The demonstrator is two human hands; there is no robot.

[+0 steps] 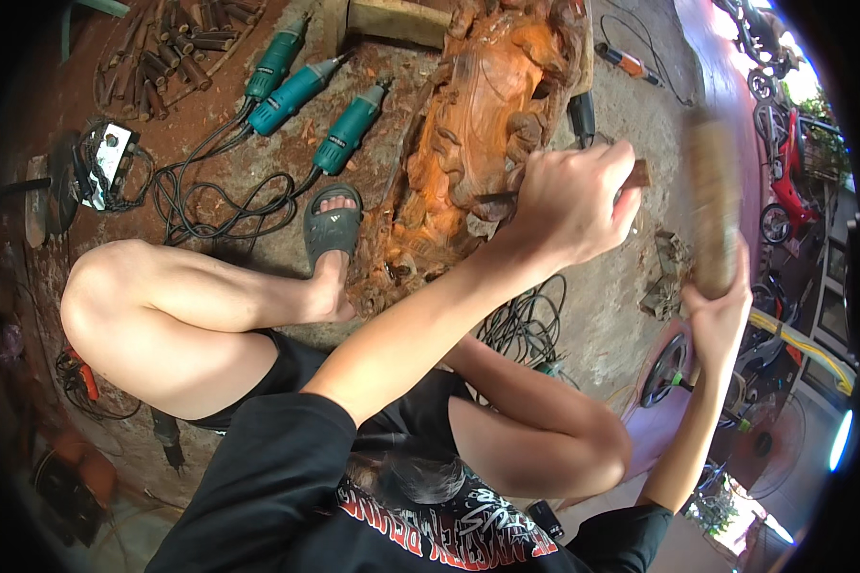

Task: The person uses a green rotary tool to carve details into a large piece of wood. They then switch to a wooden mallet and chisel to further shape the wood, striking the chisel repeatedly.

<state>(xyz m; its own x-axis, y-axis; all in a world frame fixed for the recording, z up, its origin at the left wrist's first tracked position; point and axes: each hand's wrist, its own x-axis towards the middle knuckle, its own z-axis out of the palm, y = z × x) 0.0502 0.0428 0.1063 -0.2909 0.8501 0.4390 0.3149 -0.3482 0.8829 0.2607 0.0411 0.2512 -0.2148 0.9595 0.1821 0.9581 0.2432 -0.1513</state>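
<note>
Black shirt sleeves (287, 458) fill the bottom of the view, with both bare forearms reaching up from them. Just past them are the person's bent knees, and one foot in a dark green sandal (333, 227) rests on the dusty floor (602, 315) beside the carving.

Left hand (569, 201) sits in the middle right, fingers wrapped tight around a chisel (499, 199). Its dark blade pokes out to the left of the fist and touches the orange wood, while the wooden handle end shows at the right of the fist.

Right hand (717, 315) is lower and further right, fingers closed around the bottom of a wooden mallet (712, 205). The mallet stands roughly upright and is blurred; it is near the chisel handle, but whether it touches cannot be told.

The carving (478, 124) is a large orange-brown block with deep relief, lying on the floor from the top centre down toward the foot.

Left of it, three teal power tools (306, 91) lie side by side, their black cables (220, 196) looping toward a power strip (110, 158). A bundle of wooden-handled chisels (177, 48) lies at the top left. More black cable (526, 320) is coiled below the left forearm. Parked motorbikes (784, 181) stand at the far right edge.
</note>
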